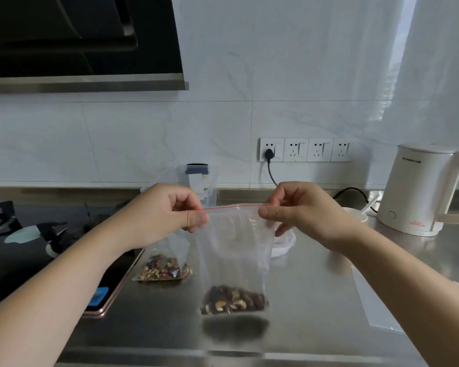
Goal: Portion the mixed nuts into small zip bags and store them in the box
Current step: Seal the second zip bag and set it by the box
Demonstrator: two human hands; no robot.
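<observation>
Stove (37, 234) sits at far left. L hand (170, 210) pinches the left end of the red zip strip on a clear zip bag (233, 250), thumb & finger pressed together on it. Under that hand, a 2nd bag of nuts (164, 268) lies on the steel counter (316, 300). The held bag hangs in the middle w/ nuts (233, 299) at its bottom. R hand (300, 207) pinches the right end. Clear box (196, 181) is behind the hands, kettle (421, 189) at far right.

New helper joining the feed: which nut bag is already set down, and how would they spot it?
On the steel counter, beside the stove's edge, lies the set-down nut bag. It rests below the left hand, unlike the held bag pinched at its red zip.
</observation>
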